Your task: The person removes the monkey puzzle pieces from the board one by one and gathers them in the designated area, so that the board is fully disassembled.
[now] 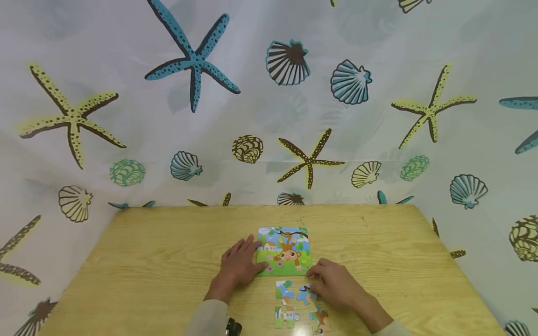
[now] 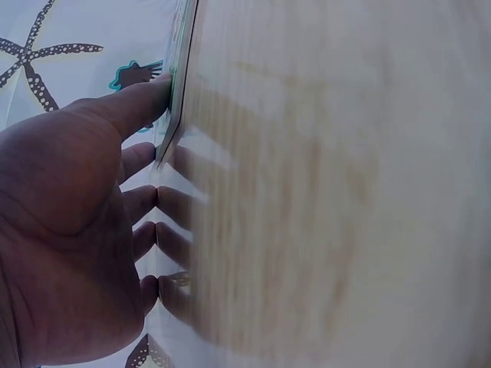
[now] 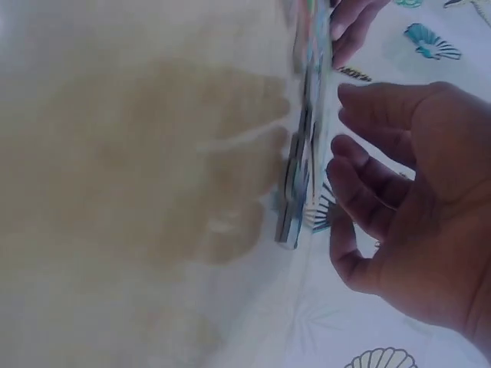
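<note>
A square picture board (image 1: 286, 254) with a monkey hanging from a branch lies on the wooden table. My left hand (image 1: 239, 263) rests at the board's left edge. In the left wrist view, the thumb of that hand (image 2: 69, 230) lies on the board (image 2: 182, 84) and its fingertips touch the table. At the board's lower right corner is my right hand (image 1: 338, 284), fingers loosely bent and holding nothing. A jigsaw piece (image 1: 306, 295) with a branch on blue sky lies by its thumb. The right wrist view shows the right hand (image 3: 422, 192) beside stacked-looking puzzle edges (image 3: 290, 207).
Nearer me lie more jigsaw pieces: one with a green leaf (image 1: 283, 288), one with a house (image 1: 285, 318) and one with part of the monkey (image 1: 321, 321). Behind the wooden table (image 1: 168, 252) hangs a white cloth (image 1: 252, 112) printed with starfish and shells.
</note>
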`<action>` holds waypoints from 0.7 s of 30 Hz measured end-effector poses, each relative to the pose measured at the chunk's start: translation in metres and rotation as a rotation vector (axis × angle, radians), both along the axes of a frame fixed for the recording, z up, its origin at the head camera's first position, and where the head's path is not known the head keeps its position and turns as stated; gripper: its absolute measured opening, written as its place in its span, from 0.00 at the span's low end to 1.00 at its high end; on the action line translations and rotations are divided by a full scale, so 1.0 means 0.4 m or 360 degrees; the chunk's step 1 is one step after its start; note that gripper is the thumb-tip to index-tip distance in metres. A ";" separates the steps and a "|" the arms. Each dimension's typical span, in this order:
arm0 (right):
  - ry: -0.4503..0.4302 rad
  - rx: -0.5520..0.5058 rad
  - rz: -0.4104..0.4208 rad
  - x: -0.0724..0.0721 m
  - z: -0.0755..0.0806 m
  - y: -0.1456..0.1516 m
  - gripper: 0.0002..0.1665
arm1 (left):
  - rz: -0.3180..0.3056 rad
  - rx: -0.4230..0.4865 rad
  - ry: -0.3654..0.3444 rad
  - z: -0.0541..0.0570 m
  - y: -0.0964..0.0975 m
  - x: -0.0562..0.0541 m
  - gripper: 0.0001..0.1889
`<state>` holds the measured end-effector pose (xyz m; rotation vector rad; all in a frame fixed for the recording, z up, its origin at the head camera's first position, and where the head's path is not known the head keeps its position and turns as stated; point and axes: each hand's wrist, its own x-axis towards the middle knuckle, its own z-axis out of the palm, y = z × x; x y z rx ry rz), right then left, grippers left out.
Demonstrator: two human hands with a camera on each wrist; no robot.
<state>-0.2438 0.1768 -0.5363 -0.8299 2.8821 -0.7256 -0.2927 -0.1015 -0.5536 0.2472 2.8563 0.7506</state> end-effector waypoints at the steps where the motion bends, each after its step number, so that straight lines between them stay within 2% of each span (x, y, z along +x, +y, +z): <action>1: 0.0052 0.0030 -0.0022 -0.018 0.000 -0.007 0.13 | 0.0006 0.0003 -0.0005 -0.001 -0.002 0.001 0.35; 4: 0.0154 0.0105 -0.0086 -0.075 -0.003 -0.031 0.18 | 0.0022 0.0008 -0.0007 -0.002 -0.005 0.004 0.35; 9: 0.0074 0.0126 -0.0143 -0.141 -0.013 -0.063 0.25 | 0.0010 0.0026 -0.0009 0.004 -0.004 0.006 0.34; 12: -0.0007 0.0122 -0.0145 -0.161 -0.016 -0.075 0.27 | 0.0005 0.0028 -0.0022 0.008 -0.001 0.008 0.34; 19: -0.0033 0.0079 -0.0108 -0.192 -0.012 -0.099 0.22 | -0.0005 0.0013 0.0009 0.007 -0.003 0.007 0.34; 21: -0.0079 0.0074 -0.0115 -0.197 -0.011 -0.102 0.22 | -0.0003 0.0004 0.0004 0.009 -0.001 0.008 0.34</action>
